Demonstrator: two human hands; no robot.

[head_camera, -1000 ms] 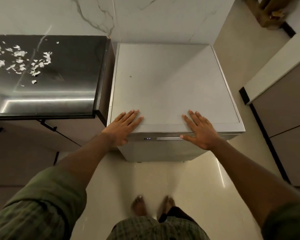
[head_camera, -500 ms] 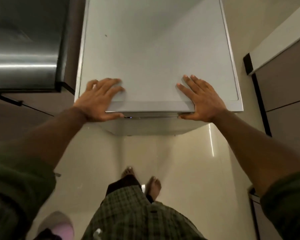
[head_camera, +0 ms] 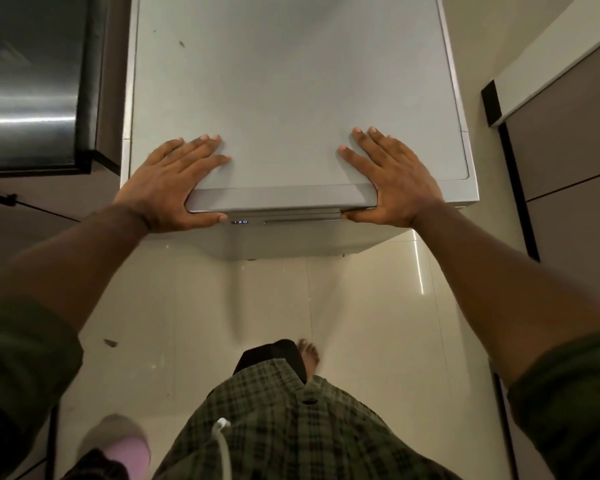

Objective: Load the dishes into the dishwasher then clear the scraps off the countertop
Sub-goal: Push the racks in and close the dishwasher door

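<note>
Dishwasher (head_camera: 291,98): pale grey box, flat matte top w/ a small dark mark, door closed, blue digits lit on front strip. Sits on cream tile floor (head_camera: 361,306), just beside dark glossy countertop (head_camera: 28,81). Left hand (head_camera: 168,183) & right hand (head_camera: 395,181): fingers straight on top, thumbs hooked under front lip.

My one head camera looked steeply down, close above the dishwasher (head_camera: 291,98) top and the floor (head_camera: 361,306).
</note>
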